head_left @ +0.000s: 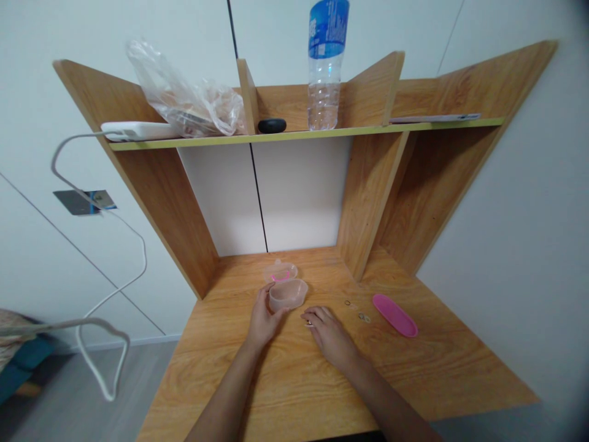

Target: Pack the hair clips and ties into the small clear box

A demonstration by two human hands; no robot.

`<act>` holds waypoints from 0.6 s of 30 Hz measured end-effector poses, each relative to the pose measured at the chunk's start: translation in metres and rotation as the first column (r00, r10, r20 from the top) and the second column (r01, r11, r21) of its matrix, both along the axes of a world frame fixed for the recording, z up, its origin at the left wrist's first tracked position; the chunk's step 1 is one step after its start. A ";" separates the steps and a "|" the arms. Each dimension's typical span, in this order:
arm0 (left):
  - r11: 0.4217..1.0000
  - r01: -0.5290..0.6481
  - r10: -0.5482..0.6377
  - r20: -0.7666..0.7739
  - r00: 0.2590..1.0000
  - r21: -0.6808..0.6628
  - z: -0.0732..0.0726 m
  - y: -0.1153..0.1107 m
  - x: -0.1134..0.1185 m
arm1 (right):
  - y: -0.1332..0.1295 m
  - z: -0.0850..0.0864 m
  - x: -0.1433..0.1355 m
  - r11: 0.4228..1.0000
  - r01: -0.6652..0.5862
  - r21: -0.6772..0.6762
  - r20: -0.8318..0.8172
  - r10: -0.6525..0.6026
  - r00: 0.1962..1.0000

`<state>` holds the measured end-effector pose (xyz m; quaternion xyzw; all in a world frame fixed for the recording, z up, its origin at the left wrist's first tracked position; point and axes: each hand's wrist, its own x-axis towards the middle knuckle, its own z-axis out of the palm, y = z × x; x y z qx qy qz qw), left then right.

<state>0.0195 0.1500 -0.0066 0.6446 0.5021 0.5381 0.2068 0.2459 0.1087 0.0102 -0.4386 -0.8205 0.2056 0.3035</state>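
Observation:
A clear plastic box [288, 296] stands on the wooden desk with its see-through lid [281, 271] folded open behind it; a pink shape shows on the lid. My left hand [264, 319] grips the box at its left side, fingers behind and thumb at the front. Just right of the box, my right hand [324, 328] is closed low over the desk. A tiny pale and dark thing [309, 324] shows at its fingertips, too small to name. Several small ring-like bands [363, 317] lie right of my right hand. Beyond them is a pink oval tray or lid [394, 315].
A wooden shelf [294, 136] spans the desk's back. It bears a plastic bag [193, 104], a water bottle [324, 92], a black round case [272, 126] and a white device [138, 131] with a cable [143, 252] hanging left. Upright panels [368, 202] stand at the right.

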 end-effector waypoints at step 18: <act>0.999 -0.015 0.007 -0.170 0.985 -0.046 -0.020 -0.002 -0.017 | -0.008 0.011 0.025 0.997 0.067 -0.024 -0.093 -0.069 0.993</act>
